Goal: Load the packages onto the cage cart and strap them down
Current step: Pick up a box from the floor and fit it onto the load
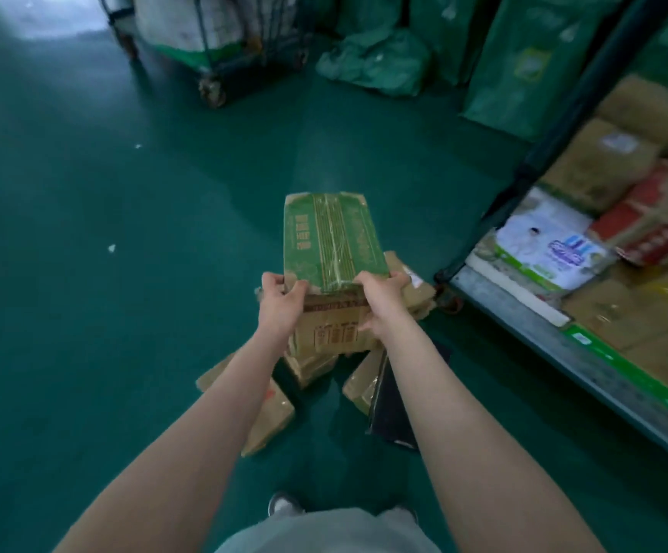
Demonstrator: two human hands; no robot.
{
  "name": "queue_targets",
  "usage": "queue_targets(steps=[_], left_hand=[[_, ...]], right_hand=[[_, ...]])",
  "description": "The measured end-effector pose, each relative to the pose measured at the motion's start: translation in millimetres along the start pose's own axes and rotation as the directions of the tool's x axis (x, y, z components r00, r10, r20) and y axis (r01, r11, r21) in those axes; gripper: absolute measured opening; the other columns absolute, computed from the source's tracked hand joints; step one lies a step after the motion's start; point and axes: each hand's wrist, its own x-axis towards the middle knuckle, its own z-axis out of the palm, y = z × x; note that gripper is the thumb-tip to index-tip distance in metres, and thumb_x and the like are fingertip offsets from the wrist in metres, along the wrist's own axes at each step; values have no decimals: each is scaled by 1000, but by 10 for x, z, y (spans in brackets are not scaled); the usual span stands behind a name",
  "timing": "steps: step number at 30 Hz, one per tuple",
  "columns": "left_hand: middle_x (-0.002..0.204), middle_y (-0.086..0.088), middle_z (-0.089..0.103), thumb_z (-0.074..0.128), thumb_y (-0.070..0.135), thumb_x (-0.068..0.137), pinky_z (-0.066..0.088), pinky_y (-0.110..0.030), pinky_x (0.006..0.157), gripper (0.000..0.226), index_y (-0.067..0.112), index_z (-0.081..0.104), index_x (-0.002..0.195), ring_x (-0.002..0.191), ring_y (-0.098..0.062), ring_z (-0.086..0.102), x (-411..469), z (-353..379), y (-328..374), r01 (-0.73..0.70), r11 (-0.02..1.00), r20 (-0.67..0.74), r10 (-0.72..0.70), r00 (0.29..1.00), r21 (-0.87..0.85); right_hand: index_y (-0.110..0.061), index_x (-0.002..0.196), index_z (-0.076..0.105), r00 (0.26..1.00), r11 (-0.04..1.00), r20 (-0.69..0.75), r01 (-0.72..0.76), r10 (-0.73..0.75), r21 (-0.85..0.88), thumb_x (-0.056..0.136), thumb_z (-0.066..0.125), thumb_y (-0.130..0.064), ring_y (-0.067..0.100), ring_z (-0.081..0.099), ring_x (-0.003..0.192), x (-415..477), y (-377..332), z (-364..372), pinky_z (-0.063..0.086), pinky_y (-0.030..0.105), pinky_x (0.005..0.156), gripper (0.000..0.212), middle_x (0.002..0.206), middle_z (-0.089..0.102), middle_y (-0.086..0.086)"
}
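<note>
1. Floor (85, 313): green, painted; carries everything below.
2. Cage cart (524, 319): right edge of view, dark corner post, grey deck rim. Part loaded with brown cartons (603, 161), a red pack and a white printed pack at the deck's near-left corner. No strap in view.
3. Green sacks (524, 65): slumped along the far edge of the floor.
4. Second wheeled cage (212, 45): far left, well apart from the work.
5. Floor pile (272, 413): several brown cartons, tilted and overlapping, just beside the cage cart's near-left corner. Not yet loaded.
6. Green-topped carton (332, 233): the item in hand, held level above the floor pile, left of the cart, not on the deck. Judged stiff corrugated board of moderate weight, with dog-eared corners and slick tape down the middle. Best taken at the two near corners or from beneath, off the tape.
7. Left hand (280, 301): clamped on the carton's near-left corner.
8. Right hand (380, 301): clamped on the near-right corner, thumb on top.
9. Paper scrap (111, 247): loose on the floor, far left
</note>
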Motion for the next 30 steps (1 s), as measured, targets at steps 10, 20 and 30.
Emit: queue_targets(steps=[10,20,30], left_hand=[[109,-12,61,49,30,94,52,-43,80,19,21,36,105,92,-25,60,-553,1538,537,-146,984,270,115,956,98],[109,-12,58,52,30,90,52,-45,85,18,20,38,97,94,-27,59,-1642,3417,574,-258,962,493,183,851,88],[107,-13,59,54,22,91,42,-30,57,18,17,40,102,84,-23,57,-2206,4604,894,-329,942,579,238,780,56]], right_hand=[[-22,114,26,956,968,-293,105,-34,229,79,57,-12,32,57,104,-94,-139,-1763,53,51,84,48,124,48,14],[-19,116,25,855,942,-518,183,-11,282,76,60,-14,32,58,104,-324,99,-3924,51,49,89,53,119,51,14],[-18,138,20,819,849,-573,325,-32,417,84,55,-2,29,56,103,-267,137,-5190,48,33,68,66,128,50,17]])
